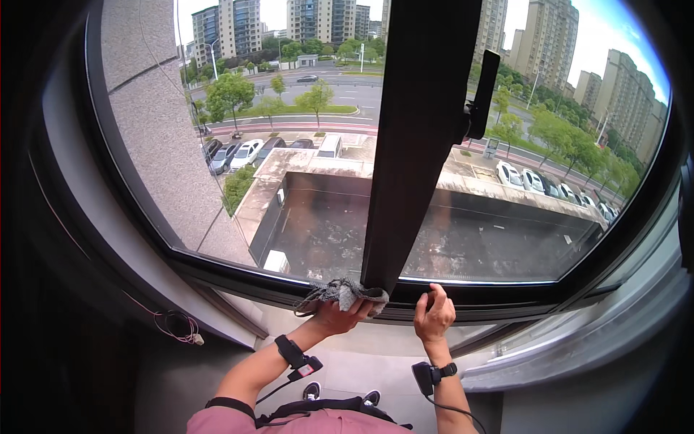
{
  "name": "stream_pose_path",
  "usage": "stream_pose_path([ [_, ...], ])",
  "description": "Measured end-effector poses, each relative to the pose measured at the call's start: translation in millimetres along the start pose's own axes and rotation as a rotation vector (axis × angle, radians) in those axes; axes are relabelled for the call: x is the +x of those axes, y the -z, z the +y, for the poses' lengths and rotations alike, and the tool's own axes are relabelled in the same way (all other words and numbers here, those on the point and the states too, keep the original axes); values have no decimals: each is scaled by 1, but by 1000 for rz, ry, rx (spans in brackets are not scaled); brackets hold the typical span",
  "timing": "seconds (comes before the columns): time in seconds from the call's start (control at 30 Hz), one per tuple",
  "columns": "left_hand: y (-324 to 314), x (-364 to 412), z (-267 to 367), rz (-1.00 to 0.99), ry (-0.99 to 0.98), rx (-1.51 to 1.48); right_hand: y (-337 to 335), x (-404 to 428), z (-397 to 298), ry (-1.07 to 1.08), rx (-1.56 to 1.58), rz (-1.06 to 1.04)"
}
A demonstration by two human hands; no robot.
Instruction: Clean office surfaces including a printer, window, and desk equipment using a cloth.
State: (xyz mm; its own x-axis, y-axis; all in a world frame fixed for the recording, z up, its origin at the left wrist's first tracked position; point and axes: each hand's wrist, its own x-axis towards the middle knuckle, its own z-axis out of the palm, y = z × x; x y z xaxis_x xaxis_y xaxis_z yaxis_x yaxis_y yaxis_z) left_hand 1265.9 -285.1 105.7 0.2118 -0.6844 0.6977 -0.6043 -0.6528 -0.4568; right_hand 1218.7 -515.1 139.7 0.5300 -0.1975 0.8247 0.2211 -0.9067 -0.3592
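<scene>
My left hand (342, 317) grips a crumpled grey cloth (347, 293), pressed against the bottom rail of the black window frame (477, 297) where the upright mullion (406, 141) meets it. The cloth hides part of that corner, and some of my fingers lie behind it. My right hand (435, 316) holds nothing; its fingers are bent and apart, with the fingertips at the bottom rail just right of the mullion. Above the rail, the left glass pane (320, 217) and the right glass pane (504, 238) look out over a flat roof.
A black window handle (484, 96) sticks out from the mullion. At left hangs a coiled thin cable (179, 328) with a connector. A grey curtain (612, 347) gathers at right. Cables run from the devices on my wrists. Pale floor tiles (358, 352) lie below the window.
</scene>
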Motion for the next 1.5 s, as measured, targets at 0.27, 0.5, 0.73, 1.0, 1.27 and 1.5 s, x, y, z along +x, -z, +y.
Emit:
stream_pose_path([
  [0.27, 27, -101, -104, -14, 182, 123, -3, -5, 3, 2, -47, 9],
  [0.5, 50, -162, -185, 103, 885, 157, -13, -5, 3, 55, -100, 93],
  [0.73, 20, -174, -218, 391, 1508, 277, -18, -8, 4, 81, -90, 97],
  [1.0, 22, -63, -25, 280, 1402, -453, -15, -9, 6, 75, -115, 80],
  [1.27, 25, -97, -121, 363, 1763, -620, -13, -12, 8, 61, -100, 52],
  [1.5, 11, -127, -154, 736, 1939, -458, -18, -8, 5, 111, -126, 99],
])
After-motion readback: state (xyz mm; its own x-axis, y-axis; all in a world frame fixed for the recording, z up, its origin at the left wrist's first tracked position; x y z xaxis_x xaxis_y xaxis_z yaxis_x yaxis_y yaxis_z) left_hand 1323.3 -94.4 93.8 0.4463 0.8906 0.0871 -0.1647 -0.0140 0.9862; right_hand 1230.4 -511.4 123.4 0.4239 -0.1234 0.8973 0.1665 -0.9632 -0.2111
